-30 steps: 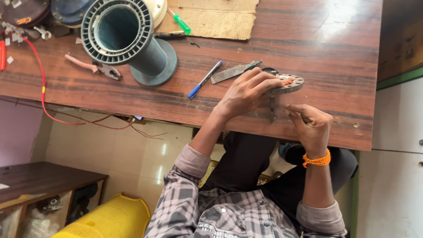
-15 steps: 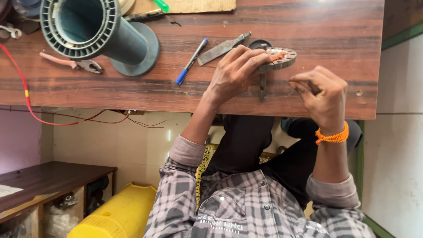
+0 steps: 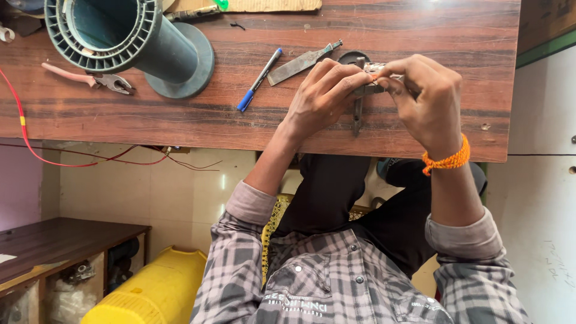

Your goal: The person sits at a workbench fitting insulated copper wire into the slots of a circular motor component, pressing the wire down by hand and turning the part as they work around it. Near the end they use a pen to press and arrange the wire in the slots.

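Observation:
My left hand (image 3: 324,90) and my right hand (image 3: 423,96) meet over a small round metal part (image 3: 377,67) near the front edge of the brown wooden table (image 3: 456,36). Both hands pinch it with their fingertips, and most of the part is hidden under the fingers. A thin dark metal stem (image 3: 358,117) hangs down from it between the hands. An orange thread band (image 3: 447,161) circles my right wrist. Just left of my left hand lie a flat metal blade (image 3: 303,62) and a blue pen (image 3: 259,80).
A big grey-green plastic spool (image 3: 129,36) lies on the table's left, with pink-handled pliers (image 3: 90,75) beside it. A red wire (image 3: 24,126) hangs over the table edge. Cardboard (image 3: 270,5) lies at the far side. Below are a yellow container (image 3: 150,294) and a low wooden shelf (image 3: 54,240).
My right hand has risen from the table's edge to join the left on the round part. The view has drawn closer to the table.

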`<state>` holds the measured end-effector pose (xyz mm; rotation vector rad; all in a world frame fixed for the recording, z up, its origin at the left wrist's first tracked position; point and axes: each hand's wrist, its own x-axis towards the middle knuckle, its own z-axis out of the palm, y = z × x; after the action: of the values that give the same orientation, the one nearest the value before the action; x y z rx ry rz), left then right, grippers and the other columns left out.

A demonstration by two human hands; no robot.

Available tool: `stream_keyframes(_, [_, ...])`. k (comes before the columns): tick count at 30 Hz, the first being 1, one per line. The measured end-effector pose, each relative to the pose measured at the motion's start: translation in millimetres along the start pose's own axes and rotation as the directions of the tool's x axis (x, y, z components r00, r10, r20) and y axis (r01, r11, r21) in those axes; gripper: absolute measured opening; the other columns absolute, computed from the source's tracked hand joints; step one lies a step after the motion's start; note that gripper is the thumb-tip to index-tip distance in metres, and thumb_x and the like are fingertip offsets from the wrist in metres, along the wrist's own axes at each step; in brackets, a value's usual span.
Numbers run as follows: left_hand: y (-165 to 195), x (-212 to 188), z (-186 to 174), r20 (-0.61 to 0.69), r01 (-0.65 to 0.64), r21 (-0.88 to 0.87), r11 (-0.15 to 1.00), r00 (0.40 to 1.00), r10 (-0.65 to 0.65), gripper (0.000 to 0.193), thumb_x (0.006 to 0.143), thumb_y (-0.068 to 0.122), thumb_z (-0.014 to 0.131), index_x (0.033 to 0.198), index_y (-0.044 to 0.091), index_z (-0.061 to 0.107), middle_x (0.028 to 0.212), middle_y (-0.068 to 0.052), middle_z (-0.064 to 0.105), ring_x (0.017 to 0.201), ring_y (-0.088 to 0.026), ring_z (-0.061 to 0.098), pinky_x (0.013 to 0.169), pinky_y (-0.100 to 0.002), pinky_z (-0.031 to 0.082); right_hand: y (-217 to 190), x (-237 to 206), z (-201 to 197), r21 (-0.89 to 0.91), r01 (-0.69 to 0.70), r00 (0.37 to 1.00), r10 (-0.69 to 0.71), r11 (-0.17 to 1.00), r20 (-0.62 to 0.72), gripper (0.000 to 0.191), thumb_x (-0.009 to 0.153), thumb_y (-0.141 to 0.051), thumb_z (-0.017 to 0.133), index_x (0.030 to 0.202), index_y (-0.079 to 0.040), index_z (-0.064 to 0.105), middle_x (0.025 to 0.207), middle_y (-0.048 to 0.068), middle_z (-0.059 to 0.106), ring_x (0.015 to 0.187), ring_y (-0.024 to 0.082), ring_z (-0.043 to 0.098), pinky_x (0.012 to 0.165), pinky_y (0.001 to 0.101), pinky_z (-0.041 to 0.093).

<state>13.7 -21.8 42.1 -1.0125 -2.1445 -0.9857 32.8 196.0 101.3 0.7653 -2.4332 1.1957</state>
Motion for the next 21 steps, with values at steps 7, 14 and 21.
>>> stream_keyframes(7, [0,-4,1,-0.015,-0.002,0.034,0.999,1.000,0.002,0.041,0.091,0.010,0.082,0.127,0.010,0.061,0.122,-0.002,0.067,0.105,-0.024,0.064,0.094,-0.038,0.057,29,41,6,-0.084,-0.136,0.982,0.146,0.987,0.118,0.003,0.102,-0.003,0.079,0.102,0.000,0.078,0.076,0.010,0.071,0.060,0.013,0.059,0.052,0.0287,0.042])
stream_keyframes(14, [2,8,0,-0.072,0.169,-0.252,0.953,0.979,-0.193,0.047,0.090,0.042,0.079,0.120,0.010,0.062,0.109,-0.004,0.072,0.095,-0.020,0.066,0.085,-0.036,0.058,31,61,6,-0.103,-0.132,0.966,0.151,0.986,0.208,0.012,0.097,-0.011,0.081,0.097,-0.001,0.076,0.085,0.012,0.075,0.072,0.013,0.072,0.061,0.0267,0.054])
stream_keyframes(21, [-25,45,11,0.357,0.757,-0.213,0.618,0.649,-0.672,0.064,0.084,0.042,0.077,0.131,0.005,0.054,0.072,-0.006,0.068,0.065,-0.014,0.067,0.061,-0.031,0.053,40,64,7,-0.271,-0.037,0.989,0.075,0.962,0.130,0.018,0.095,-0.016,0.087,0.092,-0.002,0.076,0.071,0.009,0.067,0.059,0.014,0.061,0.055,0.0294,0.044])
